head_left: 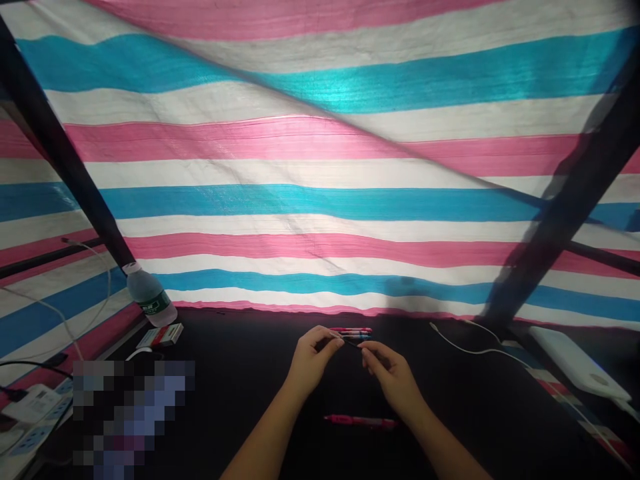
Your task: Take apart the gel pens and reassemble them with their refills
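Observation:
My left hand (313, 357) is closed in a pinch on one end of a thin dark stick-like piece (352, 344). The other end sits between the fingertips of my right hand (387, 370), also closed. This piece spans the small gap between both hands, and its exact kind is too small to make out. Just behind it lie several pens (356, 332) with red and blue parts, side by side on the black table (240, 400). Closer to me, a pink pen (357, 421) rests crosswise, its right end near my right wrist.
A water bottle (151, 297) leans at the back left beside a small box (165, 335). Power strips and cables (40, 407) line the left edge. On the right are a white power bank (577, 363) and a white cable (480, 348). Striped sheeting (320, 200) hangs behind.

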